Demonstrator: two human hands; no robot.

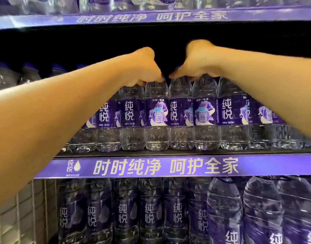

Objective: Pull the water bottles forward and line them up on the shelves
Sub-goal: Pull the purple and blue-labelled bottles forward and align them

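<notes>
On the middle shelf (168, 152), left hand (144, 67) and right hand (198, 62) curl over tops of clear, water-filled bottles (168, 117).

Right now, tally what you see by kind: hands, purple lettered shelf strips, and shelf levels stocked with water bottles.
Hands: 2, left hand and right hand
Purple shelf strips: 2, upper strip and lower strip
Stocked shelf levels: 3, top bottles, middle bottles, bottom bottles
Total: 7
</notes>
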